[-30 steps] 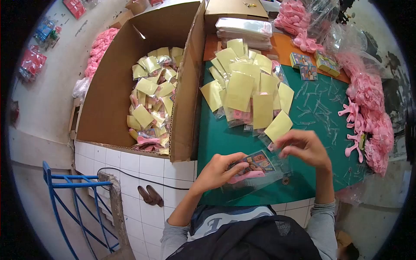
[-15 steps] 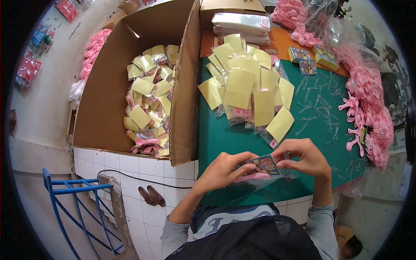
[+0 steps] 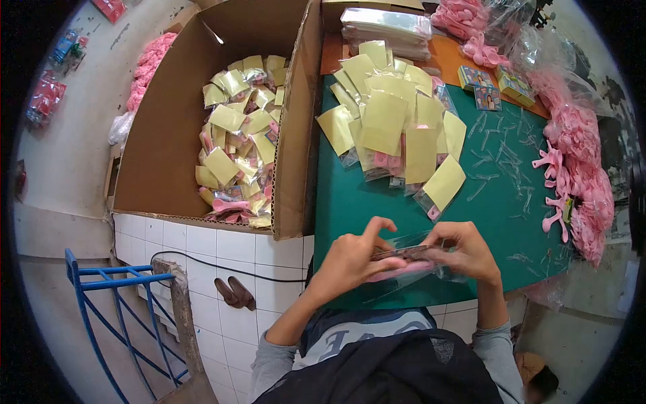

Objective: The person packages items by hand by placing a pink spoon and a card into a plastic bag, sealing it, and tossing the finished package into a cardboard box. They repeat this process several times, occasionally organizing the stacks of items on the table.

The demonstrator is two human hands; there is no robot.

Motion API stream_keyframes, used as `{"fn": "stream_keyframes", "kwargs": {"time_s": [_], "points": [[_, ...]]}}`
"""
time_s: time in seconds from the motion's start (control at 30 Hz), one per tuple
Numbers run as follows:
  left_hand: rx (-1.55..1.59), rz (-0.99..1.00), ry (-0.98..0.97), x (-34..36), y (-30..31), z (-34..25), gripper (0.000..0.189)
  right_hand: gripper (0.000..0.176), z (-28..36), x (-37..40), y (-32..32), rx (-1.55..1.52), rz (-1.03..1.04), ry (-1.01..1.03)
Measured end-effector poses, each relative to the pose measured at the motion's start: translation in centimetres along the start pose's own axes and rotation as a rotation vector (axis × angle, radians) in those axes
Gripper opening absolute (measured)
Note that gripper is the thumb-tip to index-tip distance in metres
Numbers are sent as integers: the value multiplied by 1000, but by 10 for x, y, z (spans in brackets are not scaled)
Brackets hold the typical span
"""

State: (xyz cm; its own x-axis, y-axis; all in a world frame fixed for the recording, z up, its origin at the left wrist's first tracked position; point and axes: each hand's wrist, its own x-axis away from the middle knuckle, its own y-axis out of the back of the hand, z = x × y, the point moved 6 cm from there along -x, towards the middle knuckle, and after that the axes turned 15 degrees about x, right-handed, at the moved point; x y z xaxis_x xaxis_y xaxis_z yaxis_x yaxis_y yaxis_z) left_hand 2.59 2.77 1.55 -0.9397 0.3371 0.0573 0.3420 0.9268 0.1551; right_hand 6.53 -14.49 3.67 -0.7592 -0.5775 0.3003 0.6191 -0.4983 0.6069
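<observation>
Close to the table's front edge, my left hand [image 3: 346, 261] grips a clear plastic bag [image 3: 387, 288] with its thumb, the index finger raised. A pink plastic piece [image 3: 404, 271] shows in the bag, its full shape hidden. My right hand [image 3: 465, 250] pinches the bag's other side, at a small printed card [image 3: 412, 252] now seen nearly edge-on. Just beyond my hands lies a pile of filled clear packets with yellow backing cards [image 3: 385, 121]; pink pieces show through some of them.
On the left stands a large cardboard box [image 3: 296, 135] holding similar packets [image 3: 225, 165]. Pink plastic spoons [image 3: 555, 219] and pink bundles [image 3: 582, 182] line the table's right side. Card stacks [image 3: 515, 86], clear bags [image 3: 387, 30] and plastic strips [image 3: 501, 161] lie on the green table [image 3: 343, 202].
The printed card has tipped from facing up to nearly edge-on between my hands. My left index finger has lifted. The whole view has shifted slightly.
</observation>
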Motion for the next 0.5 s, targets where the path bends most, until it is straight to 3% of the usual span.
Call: {"fn": "stream_keyframes", "kwargs": {"time_s": [0.07,0.2,0.3,0.4,0.47,0.5], "points": [[205,41,35,9,11,10,61,17,-14,5,2,-209,-58,-12],[479,-63,138,25,16,27,82,14,-22,7,-12,-444,-54,-63],[488,-109,99,28,16,28,89,13,-27,10,-12,-279,27,-82],[438,-222,60,30,16,29,81,17,-11,16,4,-273,-174,-40],[358,-408,101,38,15,41,76,20,23,16,5,21,-413,48],[502,-344,139,41,6,43,72,22,37,18,5,169,-533,93]]}}
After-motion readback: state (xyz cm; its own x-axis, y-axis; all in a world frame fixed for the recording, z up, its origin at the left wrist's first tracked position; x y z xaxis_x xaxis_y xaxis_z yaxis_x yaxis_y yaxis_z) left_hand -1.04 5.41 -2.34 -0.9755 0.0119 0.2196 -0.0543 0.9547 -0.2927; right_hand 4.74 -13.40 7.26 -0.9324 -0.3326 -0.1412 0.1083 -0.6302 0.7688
